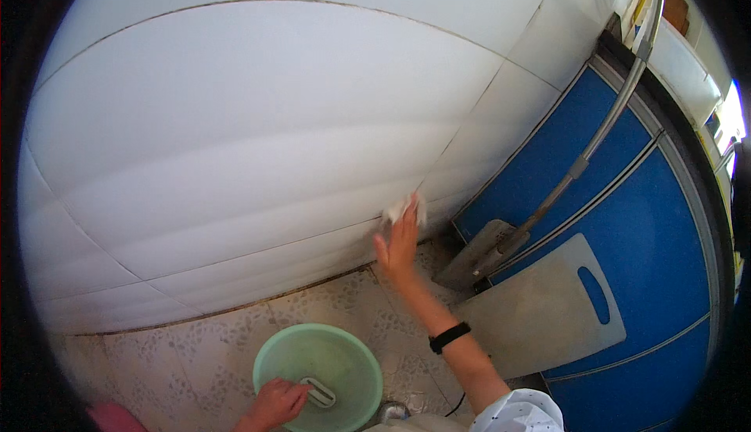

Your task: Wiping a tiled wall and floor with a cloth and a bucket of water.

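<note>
My right hand (401, 246), with a black band on the wrist, presses a crumpled white cloth (405, 209) against the white tiled wall (264, 168), low down near the corner. Its fingers lie along the cloth and the thumb is spread out. Over the near left rim of a light green plastic basin (371, 367) hangs my left hand (281, 401), fingers bent. A white oval loop-shaped object (320, 394) is in the basin at those fingertips; whether they grip it or only overlap it, I cannot tell.
Blue cabinet panels (657, 215) stand at right. A flat mop (499, 250) with a metal pole and a white cutting board (545, 303) lean there. The floor (217, 367) has pebble-patterned tiles. Something pink (114, 417) shows lower left; a silver object (393, 411) sits beside the basin.
</note>
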`<state>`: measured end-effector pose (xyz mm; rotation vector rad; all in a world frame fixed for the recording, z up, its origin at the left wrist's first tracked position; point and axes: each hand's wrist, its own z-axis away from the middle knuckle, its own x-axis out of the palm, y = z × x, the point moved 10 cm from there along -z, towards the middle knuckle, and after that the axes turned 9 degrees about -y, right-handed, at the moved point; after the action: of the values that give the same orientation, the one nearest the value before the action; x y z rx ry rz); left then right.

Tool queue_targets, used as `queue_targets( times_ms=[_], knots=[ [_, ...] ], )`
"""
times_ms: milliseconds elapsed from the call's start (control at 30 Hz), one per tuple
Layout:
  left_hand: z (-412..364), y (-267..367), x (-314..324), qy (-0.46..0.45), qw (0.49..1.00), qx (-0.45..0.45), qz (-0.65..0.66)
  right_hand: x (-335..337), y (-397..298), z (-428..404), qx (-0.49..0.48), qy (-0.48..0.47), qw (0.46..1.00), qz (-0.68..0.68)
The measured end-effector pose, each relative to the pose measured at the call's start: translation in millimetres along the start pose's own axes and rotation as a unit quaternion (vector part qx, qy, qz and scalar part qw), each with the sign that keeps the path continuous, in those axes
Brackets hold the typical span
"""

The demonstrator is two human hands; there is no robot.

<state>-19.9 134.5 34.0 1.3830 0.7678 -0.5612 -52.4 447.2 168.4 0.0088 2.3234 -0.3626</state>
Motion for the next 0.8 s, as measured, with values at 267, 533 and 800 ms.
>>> queue_targets(
  times_ms=[267,533,800],
  knots=[
    [0,-10,11,-0.019,0.999,-0.030,-0.011,-65,90,-68,0.077,0.269,0.959,-0.034],
    [6,-3,-4,0.021,0.998,0.019,0.061,-39,248,12,0.351,0.364,0.741,-0.441],
    [37,-37,1,-0.068,0.994,-0.073,0.043,31,52,7,0.326,0.272,0.861,-0.281]
  ],
)
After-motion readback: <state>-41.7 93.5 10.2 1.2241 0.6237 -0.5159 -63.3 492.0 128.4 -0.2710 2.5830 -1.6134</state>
